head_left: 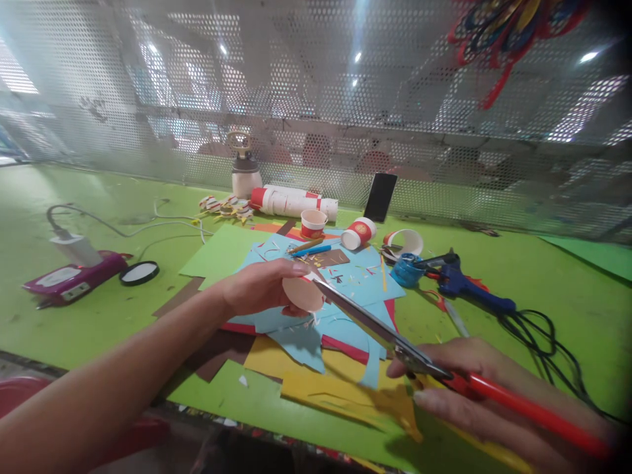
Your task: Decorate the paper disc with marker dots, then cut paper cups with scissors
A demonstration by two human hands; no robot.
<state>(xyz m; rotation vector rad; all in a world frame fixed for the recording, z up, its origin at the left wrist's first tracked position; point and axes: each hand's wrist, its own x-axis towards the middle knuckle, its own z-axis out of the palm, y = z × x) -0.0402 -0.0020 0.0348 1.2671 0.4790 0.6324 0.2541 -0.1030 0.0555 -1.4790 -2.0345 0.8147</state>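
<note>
My left hand [261, 287] is closed on a paper cup [302, 294], its pale round face turned toward me. Long scissors [375, 326] with red handles are in my right hand [474, 385], the fingers around the handle end. The blade tips touch or nearly touch the cup's upper right edge; I cannot tell whether they are cutting into it. Beneath both hands lie light blue paper sheets [350, 316] strewn with small scraps. A folded yellow sheet [340, 398] lies nearer me.
Behind stand a red-and-white cup [313, 225], stacked cups [296, 203], a spray bottle [245, 174] and a phone [380, 197]. At right lies a blue glue gun [474, 288] with a black cable [548, 342]. A purple power strip [74, 280] sits at left.
</note>
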